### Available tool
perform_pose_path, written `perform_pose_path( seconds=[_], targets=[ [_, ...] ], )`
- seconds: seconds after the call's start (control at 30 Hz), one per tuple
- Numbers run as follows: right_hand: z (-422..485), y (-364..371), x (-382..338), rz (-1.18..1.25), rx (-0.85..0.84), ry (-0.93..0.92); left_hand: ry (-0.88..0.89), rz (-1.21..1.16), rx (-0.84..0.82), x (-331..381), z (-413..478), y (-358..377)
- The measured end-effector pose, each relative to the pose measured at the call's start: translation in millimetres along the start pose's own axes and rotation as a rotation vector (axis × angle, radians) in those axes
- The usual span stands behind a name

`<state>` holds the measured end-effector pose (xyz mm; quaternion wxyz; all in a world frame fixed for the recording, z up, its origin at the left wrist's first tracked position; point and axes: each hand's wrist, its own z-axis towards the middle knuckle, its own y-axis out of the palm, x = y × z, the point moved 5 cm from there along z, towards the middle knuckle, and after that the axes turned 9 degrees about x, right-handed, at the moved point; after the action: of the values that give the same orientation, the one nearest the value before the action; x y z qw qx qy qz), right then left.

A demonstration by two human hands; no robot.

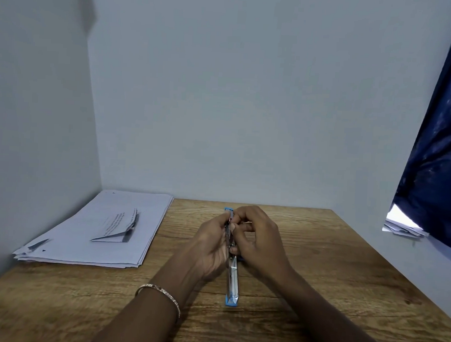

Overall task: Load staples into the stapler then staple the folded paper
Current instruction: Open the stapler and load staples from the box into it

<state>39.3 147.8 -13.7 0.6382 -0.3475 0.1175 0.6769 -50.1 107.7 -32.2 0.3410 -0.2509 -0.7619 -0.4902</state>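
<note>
Wooden table (318, 267): left hand (212, 246), right hand (260, 238) both gripping opened stapler (232, 275).

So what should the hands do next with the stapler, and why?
Probably seat the staples and close the stapler. It lies opened out flat, both hands, left hand and right hand, pinch at its channel, and the folded paper waits unstapled on the stack.

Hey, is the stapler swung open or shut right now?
Open: the stapler lies stretched out flat along the table, both hands working at its middle.
</note>
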Motion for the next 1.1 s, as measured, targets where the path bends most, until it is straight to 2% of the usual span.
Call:
perform_pose_path(
  seconds=[0.33,0.47,0.63,0.83,0.97,1.1],
  targets=[
    [-2,-4,-11,-0.026,0.007,-0.076,-0.055,-0.190,0.061,-1,14,-16],
    [-2,-3,-10,0.023,-0.020,-0.083,0.010,-0.133,0.134,7,17,-24],
    [0,0,2,0.313,0.008,0.168,0.054,-0.064,0.106,9,12,-17],
    [6,-2,20,0.220,0.066,0.242,0.075,0.048,0.058,8,5,-9],
    [5,-6,21,0.240,0.062,0.301,0.207,0.269,0.039,12,0,-7],
    [8,-15,12,0.263,0.084,0.263,0.589,0.622,0.093,26,-6,-3]
  ],
)
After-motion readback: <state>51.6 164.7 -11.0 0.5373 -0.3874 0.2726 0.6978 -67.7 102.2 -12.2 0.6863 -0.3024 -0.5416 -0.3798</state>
